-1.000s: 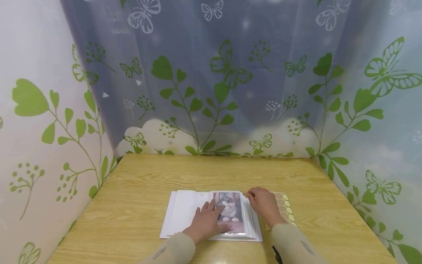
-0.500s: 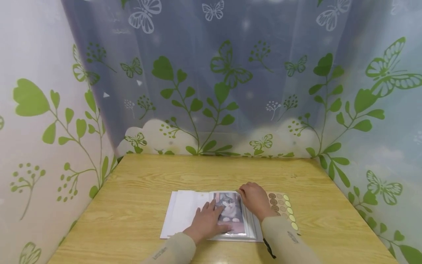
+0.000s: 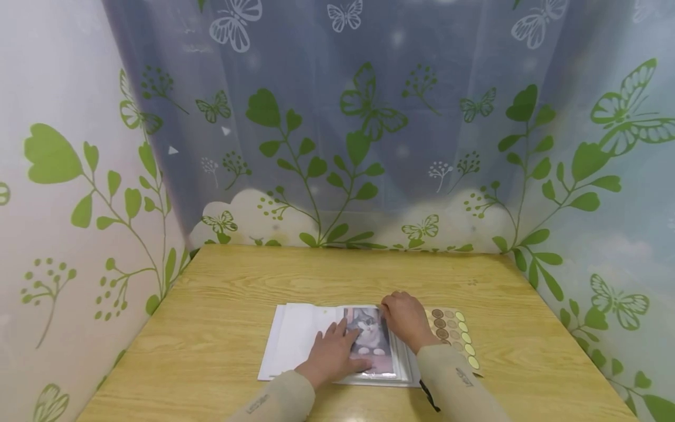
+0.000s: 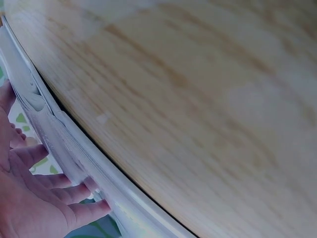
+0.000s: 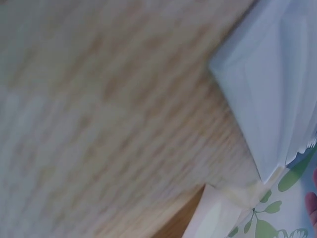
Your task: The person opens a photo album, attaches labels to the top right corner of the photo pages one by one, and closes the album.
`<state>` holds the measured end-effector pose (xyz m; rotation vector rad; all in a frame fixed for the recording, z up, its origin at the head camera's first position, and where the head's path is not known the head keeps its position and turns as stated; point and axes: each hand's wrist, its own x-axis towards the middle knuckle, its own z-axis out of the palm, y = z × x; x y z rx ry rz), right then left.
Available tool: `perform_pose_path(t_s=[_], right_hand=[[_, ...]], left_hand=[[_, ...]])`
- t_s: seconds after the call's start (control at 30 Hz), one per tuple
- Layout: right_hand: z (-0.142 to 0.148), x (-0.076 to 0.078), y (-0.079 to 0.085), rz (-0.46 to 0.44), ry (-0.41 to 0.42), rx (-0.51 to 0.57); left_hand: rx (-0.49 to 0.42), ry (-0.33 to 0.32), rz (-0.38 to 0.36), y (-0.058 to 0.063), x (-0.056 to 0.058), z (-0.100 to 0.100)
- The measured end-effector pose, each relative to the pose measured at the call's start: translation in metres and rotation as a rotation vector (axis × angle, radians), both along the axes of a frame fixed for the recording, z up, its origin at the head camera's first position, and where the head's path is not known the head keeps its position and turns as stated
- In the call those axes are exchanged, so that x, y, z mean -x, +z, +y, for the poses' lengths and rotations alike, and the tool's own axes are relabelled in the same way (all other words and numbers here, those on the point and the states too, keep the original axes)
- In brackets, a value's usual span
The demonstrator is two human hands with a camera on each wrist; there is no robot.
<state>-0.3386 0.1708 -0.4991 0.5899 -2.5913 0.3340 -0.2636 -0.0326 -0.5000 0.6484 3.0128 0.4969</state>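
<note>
A white photo album (image 3: 295, 334) lies spread on the table. Its right page carries a photo (image 3: 369, 337) of a grey-and-white cat under a glossy clear sleeve. My left hand (image 3: 333, 353) rests with spread fingers across the photo's left and lower part; the left wrist view shows its fingers (image 4: 89, 213) along the page stack. At the photo's upper right corner is my right hand (image 3: 407, 316), its fingers curled and fingertips right at the page edge. I cannot tell whether it pinches something there. Only a sliver of its fingers (image 5: 311, 203) enters the right wrist view.
Right of the album lies a sheet of round stickers (image 3: 450, 328) in dark brown, tan and yellow columns, partly behind my right forearm. The wooden table (image 3: 211, 305) meets a patterned curtain (image 3: 316, 146) at the back and sides.
My right hand has moved left from beside the sticker sheet to the photo's upper right corner, showing more of the sheet. My left hand has stayed in place on the album.
</note>
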Motion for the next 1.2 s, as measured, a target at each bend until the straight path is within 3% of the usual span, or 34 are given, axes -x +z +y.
perform_pose_path(t_s=[0.33, 0.7, 0.97, 1.2], right_hand=[[-0.009, -0.006, -0.003, 0.017, 0.004, -0.113], [-0.010, -0.007, -0.011, -0.004, 0.013, -0.146], [-0.007, -0.011, -0.011, -0.016, 0.077, -0.149], [-0.003, -0.021, -0.008, -0.108, 0.117, -0.195]], left_hand=[[0.001, 0.003, 0.001, 0.001, -0.002, 0.001], [0.011, 0.004, 0.000, 0.001, -0.002, 0.000], [0.009, 0.005, -0.004, 0.000, 0.000, 0.000], [0.019, 0.005, -0.007, 0.000, 0.001, 0.000]])
